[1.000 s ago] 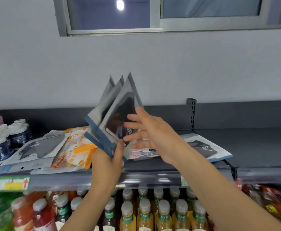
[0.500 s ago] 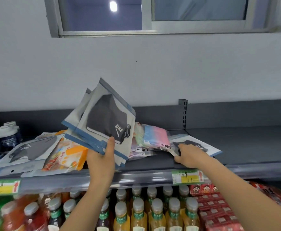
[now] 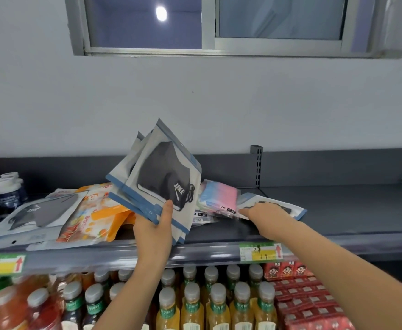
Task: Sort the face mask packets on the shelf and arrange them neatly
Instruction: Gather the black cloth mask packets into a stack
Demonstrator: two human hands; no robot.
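Note:
My left hand [image 3: 154,231] grips a fanned stack of black face mask packets [image 3: 158,179] with white and blue borders, held tilted above the shelf [image 3: 352,242]. My right hand [image 3: 265,216] reaches over to a single black mask packet [image 3: 293,209] lying flat on the shelf and takes hold of its near left edge. Between the hands lie pink and blue mask packets [image 3: 219,197]. Orange packets [image 3: 97,216] and a grey mask packet [image 3: 40,211] lie in a loose heap at the left.
Dark jars with white lids [image 3: 7,194] stand at the shelf's far left. The shelf's right half is bare grey metal beyond an upright bracket [image 3: 256,165]. Below are rows of drink bottles [image 3: 193,303] and red cartons [image 3: 307,303].
My right hand left the stack, dropped to the shelf and now holds the lone black packet. My left hand tilted the stack so its front faces me.

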